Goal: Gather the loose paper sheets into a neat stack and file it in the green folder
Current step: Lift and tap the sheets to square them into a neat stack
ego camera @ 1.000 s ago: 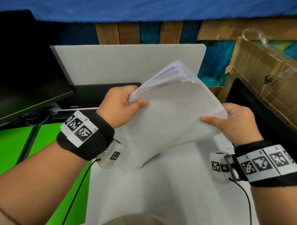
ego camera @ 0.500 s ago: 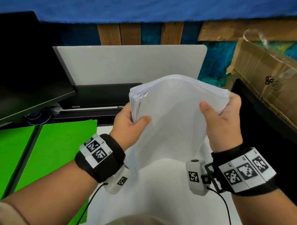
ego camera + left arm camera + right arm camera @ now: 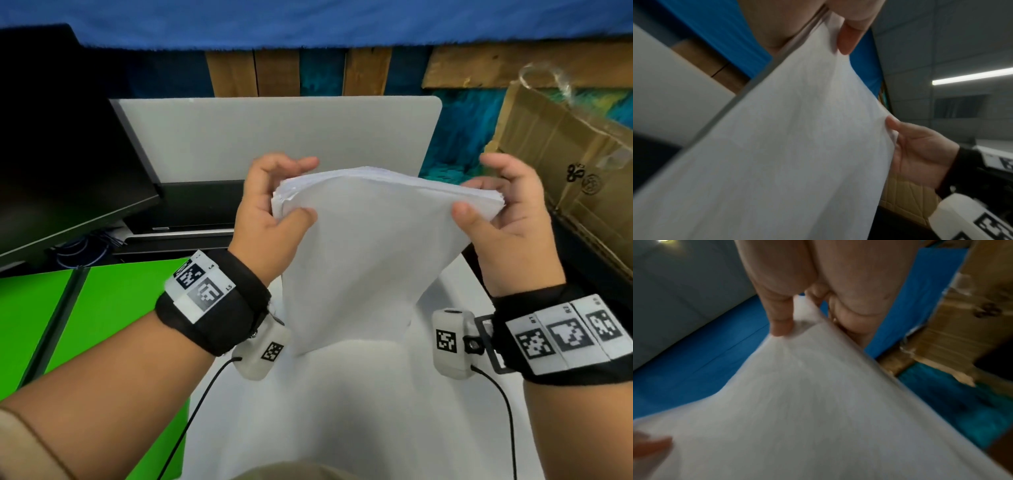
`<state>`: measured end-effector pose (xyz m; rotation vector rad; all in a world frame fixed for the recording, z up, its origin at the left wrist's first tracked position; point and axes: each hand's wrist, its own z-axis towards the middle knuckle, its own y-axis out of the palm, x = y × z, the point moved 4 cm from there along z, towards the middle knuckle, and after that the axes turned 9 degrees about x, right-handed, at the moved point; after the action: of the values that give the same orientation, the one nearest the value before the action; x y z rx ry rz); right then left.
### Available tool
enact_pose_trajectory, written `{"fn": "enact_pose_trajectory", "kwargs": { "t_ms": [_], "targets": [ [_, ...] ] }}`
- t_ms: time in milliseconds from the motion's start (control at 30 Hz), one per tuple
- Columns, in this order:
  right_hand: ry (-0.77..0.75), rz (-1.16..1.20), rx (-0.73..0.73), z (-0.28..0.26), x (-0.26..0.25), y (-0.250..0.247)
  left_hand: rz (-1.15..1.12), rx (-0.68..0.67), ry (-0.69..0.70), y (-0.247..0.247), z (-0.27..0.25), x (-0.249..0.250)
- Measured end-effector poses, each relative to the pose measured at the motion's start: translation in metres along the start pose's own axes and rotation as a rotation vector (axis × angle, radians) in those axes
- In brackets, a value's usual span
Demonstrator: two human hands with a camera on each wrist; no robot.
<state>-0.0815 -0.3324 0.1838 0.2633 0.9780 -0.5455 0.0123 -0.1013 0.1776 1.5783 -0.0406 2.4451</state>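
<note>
A thick stack of white paper sheets (image 3: 370, 246) stands upright on its bottom edge on the white table (image 3: 342, 411). My left hand (image 3: 274, 205) grips its upper left corner, thumb on the near face, fingers curled over the top edge. My right hand (image 3: 493, 202) holds the upper right corner the same way. The top edge of the stack bows slightly upward. The open green folder (image 3: 102, 308) lies flat on the left of the table. In the left wrist view the paper sheets (image 3: 787, 146) fill the frame; the right wrist view shows my thumb pressing the paper sheets (image 3: 807, 402).
A black monitor (image 3: 68, 154) stands at the back left, a grey divider panel (image 3: 274, 137) behind the table. A cardboard box (image 3: 575, 171) sits at the right. Cables run from both wrist cameras across the table.
The stack has been turned from a tilted, fanned hold to upright with both hands at its top corners, and its bottom edge has come down onto the table.
</note>
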Motion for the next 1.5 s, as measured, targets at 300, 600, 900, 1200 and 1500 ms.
{"fn": "enact_pose_trajectory", "kwargs": {
  "t_ms": [300, 600, 900, 1200, 1500],
  "targets": [
    [0.172, 0.154, 0.175, -0.008, 0.003, 0.024, 0.006, 0.109, -0.141, -0.009, 0.001, -0.017],
    [0.383, 0.023, -0.028, -0.047, 0.046, 0.028, -0.143, 0.061, -0.177, -0.029, 0.007, -0.018],
    [0.347, 0.094, 0.337, -0.056, 0.031, 0.040, 0.043, 0.135, -0.344, -0.030, -0.027, -0.060],
    [0.226, -0.075, 0.228, -0.066, 0.028, 0.056, 0.232, 0.177, -0.256, -0.020, -0.055, -0.079],
    [-0.104, -0.162, 0.246, -0.030, -0.003, 0.034, 0.666, -0.210, -0.365, -0.036, -0.030, -0.066]
  ]
}}
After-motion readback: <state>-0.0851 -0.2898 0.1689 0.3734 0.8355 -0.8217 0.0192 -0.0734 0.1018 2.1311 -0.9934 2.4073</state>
